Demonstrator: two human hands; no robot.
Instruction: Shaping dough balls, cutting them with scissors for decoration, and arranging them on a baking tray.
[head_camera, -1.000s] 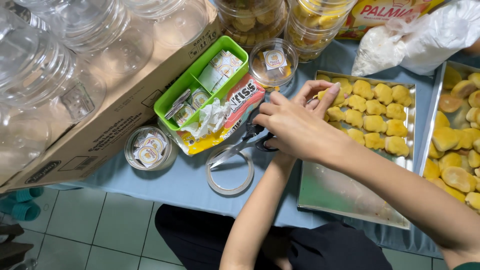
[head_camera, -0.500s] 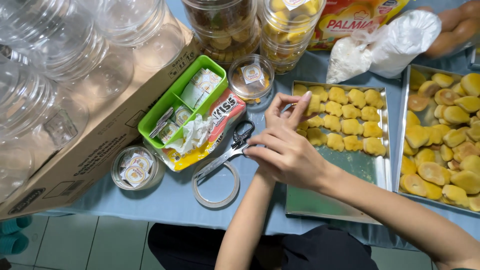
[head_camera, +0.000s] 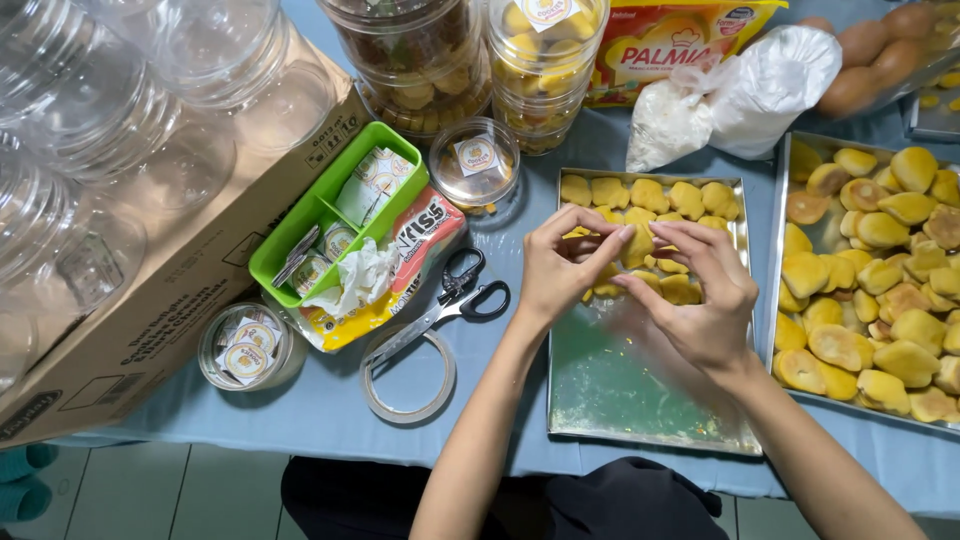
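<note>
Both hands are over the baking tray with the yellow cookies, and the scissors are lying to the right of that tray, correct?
Not quite. The head view shows the scissors lying left of the baking tray, on the tape roll. The left hand and right hand are indeed over the tray's yellow cookies.

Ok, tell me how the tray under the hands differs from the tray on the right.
The tray under the hands is bare over its near half, with yellow cookies only along the far end; the right tray is covered nearly all over. The middle tray's cookies are small and pale yellow; the right tray's pastries are bigger, some browned. Both hands, left and right, work over the middle tray only. Both are metal trays on the blue cloth.
</note>
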